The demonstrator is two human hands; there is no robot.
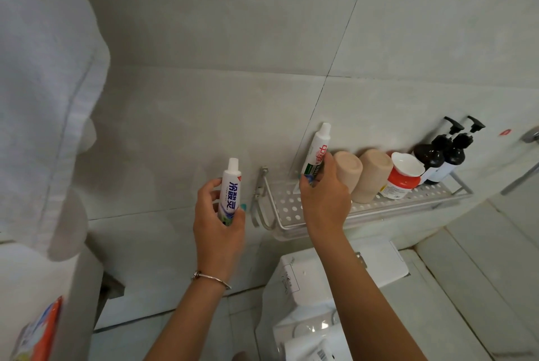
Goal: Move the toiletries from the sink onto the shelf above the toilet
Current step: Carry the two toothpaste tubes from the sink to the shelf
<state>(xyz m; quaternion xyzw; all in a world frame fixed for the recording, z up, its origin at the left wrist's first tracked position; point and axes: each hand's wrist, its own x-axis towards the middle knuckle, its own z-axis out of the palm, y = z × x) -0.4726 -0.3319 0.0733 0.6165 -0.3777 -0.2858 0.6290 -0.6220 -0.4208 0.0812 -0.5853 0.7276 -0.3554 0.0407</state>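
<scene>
Standing the red-lettered toothpaste tube (316, 153) upright at the shelf's (294, 209) left end risks it toppling against the nearest beige cup (347, 173) or slipping off the front rim, since its base is narrow. From the head view, the right hand (323, 197) wraps its lower half over the shelf, wrist bent down; the left hand (218, 220) grips the blue-lettered tube (230, 191) upright, just left of the shelf, off it.

Both hands raised, left hand (218, 214) and right hand (323, 200) fingers curled
</scene>
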